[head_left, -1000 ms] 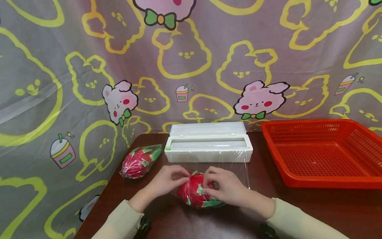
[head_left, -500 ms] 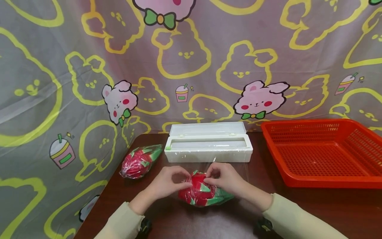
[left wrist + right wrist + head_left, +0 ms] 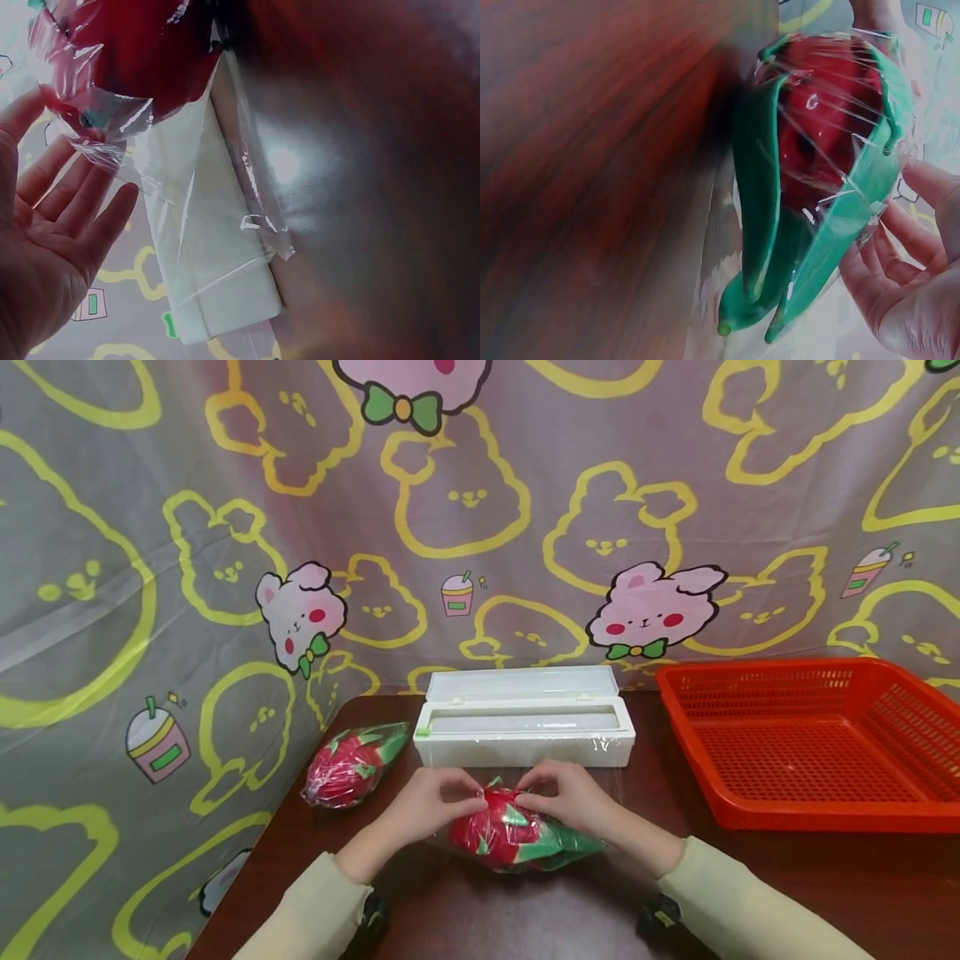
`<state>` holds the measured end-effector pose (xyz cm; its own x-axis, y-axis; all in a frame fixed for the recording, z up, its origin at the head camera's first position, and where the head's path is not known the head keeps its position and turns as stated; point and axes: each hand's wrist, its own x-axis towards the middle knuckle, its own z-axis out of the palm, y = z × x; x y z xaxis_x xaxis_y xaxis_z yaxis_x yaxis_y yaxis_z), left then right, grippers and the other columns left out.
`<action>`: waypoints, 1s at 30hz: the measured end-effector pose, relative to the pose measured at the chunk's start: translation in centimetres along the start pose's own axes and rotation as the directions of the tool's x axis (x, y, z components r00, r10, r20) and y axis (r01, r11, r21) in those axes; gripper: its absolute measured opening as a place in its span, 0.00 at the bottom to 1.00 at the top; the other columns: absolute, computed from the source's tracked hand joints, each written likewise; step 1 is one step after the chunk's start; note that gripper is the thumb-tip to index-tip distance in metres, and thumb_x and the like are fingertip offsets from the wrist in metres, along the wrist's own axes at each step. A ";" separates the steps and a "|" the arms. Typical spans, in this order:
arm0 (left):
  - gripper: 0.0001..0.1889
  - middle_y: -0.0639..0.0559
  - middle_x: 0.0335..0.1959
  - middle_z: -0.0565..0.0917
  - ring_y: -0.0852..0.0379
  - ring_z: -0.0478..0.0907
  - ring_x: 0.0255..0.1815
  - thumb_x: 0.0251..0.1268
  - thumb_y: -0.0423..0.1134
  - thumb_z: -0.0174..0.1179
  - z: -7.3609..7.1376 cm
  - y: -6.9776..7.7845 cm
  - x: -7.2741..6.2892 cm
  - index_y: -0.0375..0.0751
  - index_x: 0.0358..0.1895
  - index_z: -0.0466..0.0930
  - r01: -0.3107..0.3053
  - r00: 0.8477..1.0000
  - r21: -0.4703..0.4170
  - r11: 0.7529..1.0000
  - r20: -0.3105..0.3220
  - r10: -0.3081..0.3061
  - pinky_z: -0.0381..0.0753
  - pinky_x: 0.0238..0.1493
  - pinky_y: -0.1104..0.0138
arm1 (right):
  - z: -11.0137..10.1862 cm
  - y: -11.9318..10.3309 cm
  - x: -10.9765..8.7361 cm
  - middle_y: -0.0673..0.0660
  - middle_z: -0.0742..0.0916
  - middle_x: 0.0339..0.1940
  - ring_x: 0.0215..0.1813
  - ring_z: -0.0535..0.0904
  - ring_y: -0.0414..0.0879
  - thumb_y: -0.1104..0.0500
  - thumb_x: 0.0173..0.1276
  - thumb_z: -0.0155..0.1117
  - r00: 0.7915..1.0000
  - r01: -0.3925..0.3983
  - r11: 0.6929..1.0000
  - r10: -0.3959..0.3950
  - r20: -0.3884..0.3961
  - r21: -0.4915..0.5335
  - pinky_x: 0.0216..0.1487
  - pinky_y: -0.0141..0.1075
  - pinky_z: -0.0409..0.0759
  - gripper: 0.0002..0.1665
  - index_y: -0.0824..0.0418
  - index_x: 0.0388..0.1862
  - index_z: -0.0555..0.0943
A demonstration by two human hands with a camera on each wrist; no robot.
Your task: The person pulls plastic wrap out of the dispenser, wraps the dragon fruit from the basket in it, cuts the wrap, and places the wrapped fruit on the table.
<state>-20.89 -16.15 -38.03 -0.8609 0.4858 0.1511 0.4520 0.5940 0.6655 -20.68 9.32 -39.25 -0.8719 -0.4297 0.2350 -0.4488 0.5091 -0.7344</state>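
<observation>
A red dragon fruit with green scales point(image 3: 498, 839) lies in front of the white film box, wrapped in clear cling film point(image 3: 202, 217). My left hand point(image 3: 435, 806) is at the fruit's left end, thumb and index fingertip pinching the film at its upper side. From the right, my right hand point(image 3: 570, 797) pinches film close to the fruit's top. The right wrist view shows long green leaf tips point(image 3: 761, 195) under the wrinkled film, beside the right fingers point(image 3: 911, 232). In the left wrist view, loose film stretches from the fruit across the box.
The white cling film box point(image 3: 525, 752) stands behind the fruit, lid raised, roll inside. Another film-wrapped dragon fruit point(image 3: 348, 768) lies at the table's left. A red perforated basket point(image 3: 750, 814) stands at right on the dark wooden table point(image 3: 750, 877). A patterned cloth point(image 3: 525, 527) hangs behind.
The dragon fruit has turned and shifted slightly right, showing more of its green leaves. Both hands have moved a little toward the box, their fingertips shifting along the fruit's upper side.
</observation>
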 end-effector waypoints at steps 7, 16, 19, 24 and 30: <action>0.10 0.64 0.32 0.84 0.59 0.79 0.38 0.61 0.51 0.67 0.1 -0.4 1.4 0.52 0.38 0.87 0.041 0.999 -0.033 0.999 0.008 -0.040 0.79 0.42 0.60 | -0.4 0.9 0.6 0.45 0.86 0.37 0.42 0.79 0.43 0.52 0.63 0.71 0.999 -0.002 1.000 0.001 0.032 0.026 0.48 0.43 0.77 0.10 0.54 0.41 0.86; 0.09 0.61 0.27 0.84 0.58 0.78 0.33 0.61 0.48 0.67 0.0 -0.6 3.6 0.48 0.32 0.87 0.028 0.998 -0.075 0.997 0.063 -0.023 0.78 0.38 0.62 | -1.0 2.7 1.4 0.49 0.87 0.35 0.41 0.82 0.43 0.60 0.67 0.67 0.997 0.076 0.997 -0.077 0.027 0.023 0.46 0.39 0.79 0.04 0.59 0.38 0.86; 0.09 0.59 0.26 0.83 0.57 0.76 0.31 0.61 0.47 0.67 -0.1 -0.7 4.1 0.46 0.30 0.86 0.040 0.996 -0.086 0.995 0.080 -0.033 0.77 0.36 0.62 | -1.4 2.6 1.2 0.51 0.87 0.38 0.43 0.83 0.45 0.61 0.68 0.65 0.998 0.058 0.998 -0.057 -0.009 0.019 0.47 0.42 0.80 0.06 0.60 0.41 0.85; 0.10 0.57 0.25 0.83 0.57 0.76 0.31 0.61 0.48 0.67 -0.1 -1.0 4.7 0.45 0.29 0.86 0.072 0.994 -0.093 0.993 0.091 -0.064 0.77 0.35 0.63 | -1.8 1.1 -0.1 0.53 0.87 0.49 0.51 0.82 0.46 0.62 0.67 0.66 0.975 0.213 0.977 -0.214 -0.059 -0.025 0.53 0.45 0.79 0.15 0.60 0.53 0.83; 0.11 0.58 0.26 0.84 0.56 0.77 0.33 0.63 0.49 0.65 -0.2 -1.5 5.4 0.47 0.30 0.87 0.097 0.991 -0.069 0.993 0.099 -0.090 0.77 0.37 0.63 | -1.2 0.5 -0.8 0.52 0.80 0.62 0.61 0.77 0.45 0.53 0.68 0.66 0.937 0.344 0.936 -0.338 0.088 -0.075 0.57 0.44 0.76 0.30 0.59 0.67 0.74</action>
<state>-26.22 -14.53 -38.05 -0.8707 0.4916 0.0178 0.3494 0.5925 0.7258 -20.45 10.80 -39.10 -0.6483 -0.6400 0.4124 -0.7350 0.3845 -0.5585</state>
